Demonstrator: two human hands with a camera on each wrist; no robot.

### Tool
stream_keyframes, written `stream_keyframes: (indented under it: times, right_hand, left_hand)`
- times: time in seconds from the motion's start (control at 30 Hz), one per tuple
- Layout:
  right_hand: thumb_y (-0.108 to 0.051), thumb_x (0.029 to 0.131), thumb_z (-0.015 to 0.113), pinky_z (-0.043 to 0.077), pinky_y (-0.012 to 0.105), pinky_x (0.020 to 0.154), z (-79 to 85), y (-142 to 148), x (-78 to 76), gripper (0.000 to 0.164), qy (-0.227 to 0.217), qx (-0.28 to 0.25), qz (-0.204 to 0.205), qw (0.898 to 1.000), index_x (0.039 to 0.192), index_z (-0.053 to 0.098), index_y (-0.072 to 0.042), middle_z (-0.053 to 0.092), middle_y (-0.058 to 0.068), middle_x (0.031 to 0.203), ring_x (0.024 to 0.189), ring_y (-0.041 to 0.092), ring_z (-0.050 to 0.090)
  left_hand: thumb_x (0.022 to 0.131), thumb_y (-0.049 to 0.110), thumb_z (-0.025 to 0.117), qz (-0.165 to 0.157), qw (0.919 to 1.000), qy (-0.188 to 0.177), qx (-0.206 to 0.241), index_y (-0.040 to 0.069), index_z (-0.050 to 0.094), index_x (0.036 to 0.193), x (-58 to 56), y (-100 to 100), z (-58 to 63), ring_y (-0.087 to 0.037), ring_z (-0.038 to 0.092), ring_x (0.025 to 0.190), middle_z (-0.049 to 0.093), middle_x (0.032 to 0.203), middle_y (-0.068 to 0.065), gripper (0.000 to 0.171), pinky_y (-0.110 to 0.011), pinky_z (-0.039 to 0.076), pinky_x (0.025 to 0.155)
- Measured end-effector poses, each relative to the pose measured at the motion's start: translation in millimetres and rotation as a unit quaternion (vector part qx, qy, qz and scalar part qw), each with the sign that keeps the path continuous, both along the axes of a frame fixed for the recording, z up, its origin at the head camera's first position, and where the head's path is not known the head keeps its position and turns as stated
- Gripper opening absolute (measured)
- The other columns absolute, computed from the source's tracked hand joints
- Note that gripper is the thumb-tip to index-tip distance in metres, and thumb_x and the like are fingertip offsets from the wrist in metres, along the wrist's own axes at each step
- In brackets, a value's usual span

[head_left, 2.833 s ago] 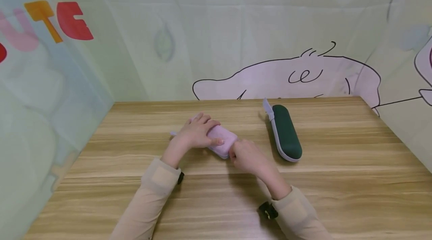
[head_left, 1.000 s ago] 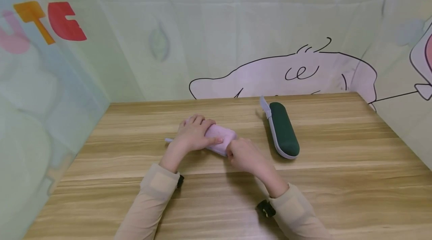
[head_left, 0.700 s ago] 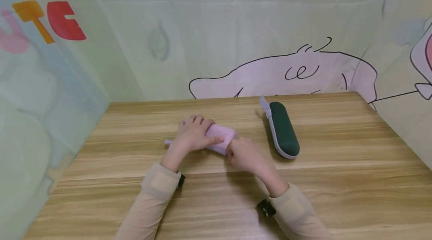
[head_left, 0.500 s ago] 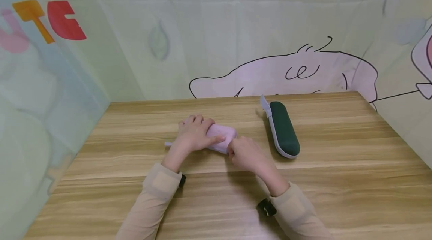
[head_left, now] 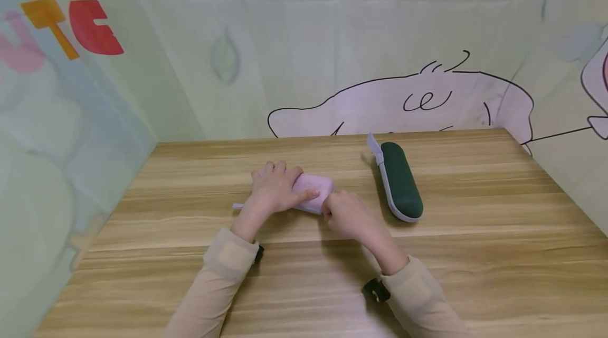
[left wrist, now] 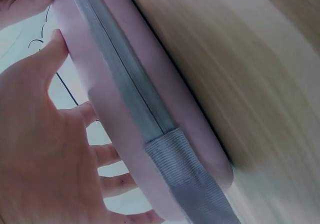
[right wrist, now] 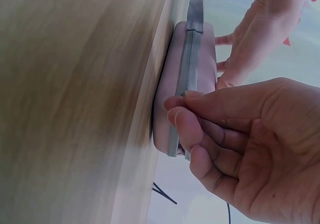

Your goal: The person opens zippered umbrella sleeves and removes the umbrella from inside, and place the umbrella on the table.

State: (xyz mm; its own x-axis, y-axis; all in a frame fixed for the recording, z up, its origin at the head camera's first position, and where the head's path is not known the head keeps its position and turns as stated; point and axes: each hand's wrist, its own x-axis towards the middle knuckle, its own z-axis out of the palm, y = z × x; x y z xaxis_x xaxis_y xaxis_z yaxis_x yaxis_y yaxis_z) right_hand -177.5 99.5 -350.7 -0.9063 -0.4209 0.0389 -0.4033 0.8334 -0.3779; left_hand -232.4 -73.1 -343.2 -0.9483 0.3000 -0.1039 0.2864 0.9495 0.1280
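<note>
A pink zippered pencil case (head_left: 313,190) lies on the table in the head view, a grey fabric tab (left wrist: 192,181) at its left end. Across its top rests my left hand (head_left: 275,190), fingers spread towards the far edge and the thumb flat near the right end. At the right end my right hand (head_left: 349,215) has its fingers curled. The right wrist view shows its thumb and forefinger pinching at the grey zipper (right wrist: 187,64), hiding the zipper pull. Past those fingers, at the case's near end in this view, the two zipper strips stand slightly apart.
A dark green zippered pencil case (head_left: 401,182) with a light grey zipper band and raised tab lies to the right of my hands. The wood-grain table (head_left: 294,285) ends at a printed cloth backdrop (head_left: 285,53) behind.
Compared with 2.8 s ago, the pink pencil case has turned slightly, its tab end nearer me and its right end farther off. Both hands keep their places on it.
</note>
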Motion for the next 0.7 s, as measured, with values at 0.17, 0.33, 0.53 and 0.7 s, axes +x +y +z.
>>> stream_keyframes:
  times: [0.17,0.33,0.53,0.7]
  right_hand:
    - [0.005,0.077,0.059,0.022,0.024,0.046,-0.5,-0.3,-0.6,0.041,0.0,0.001,-0.003,1.0,0.049,0.038,-0.017,0.027,-0.007,0.05,0.05,0.009,0.027]
    - [0.006,0.076,0.059,0.022,0.024,0.046,-0.6,-0.7,-1.6,0.041,-0.003,0.0,-0.003,1.0,0.049,0.037,-0.017,0.027,-0.007,0.049,0.05,0.01,0.027]
    - [0.006,0.077,0.058,0.022,0.024,0.046,-0.5,-1.5,-1.7,0.04,-0.007,-0.003,-0.004,1.0,0.049,0.039,-0.016,0.027,-0.007,0.049,0.05,0.01,0.028]
    - [0.005,0.077,0.058,0.023,0.024,0.046,-1.2,-2.8,-1.7,0.037,-0.004,0.004,-0.009,1.0,0.05,0.043,-0.015,0.03,-0.006,0.049,0.05,0.01,0.03]
  left_hand:
    - [0.082,0.079,0.043,0.011,0.9999,-0.004,-0.008,0.022,0.049,0.138,0.9,1.9,0.0,-0.04,0.039,0.129,0.046,0.141,-0.016,0.08,-0.068,0.027,0.102]
    - [0.082,0.079,0.042,0.016,0.9998,-0.009,-0.008,0.023,0.048,0.139,1.4,2.8,0.3,-0.042,0.039,0.129,0.046,0.142,-0.016,0.08,-0.069,0.025,0.103]
    - [0.082,0.078,0.042,0.021,0.9997,-0.01,-0.011,0.023,0.049,0.137,3.4,3.8,1.7,-0.042,0.039,0.128,0.047,0.139,-0.016,0.078,-0.07,0.026,0.101]
    - [0.082,0.077,0.044,0.027,0.9995,-0.013,-0.01,0.022,0.049,0.137,5.5,4.7,3.2,-0.042,0.038,0.13,0.046,0.14,-0.016,0.078,-0.072,0.025,0.101]
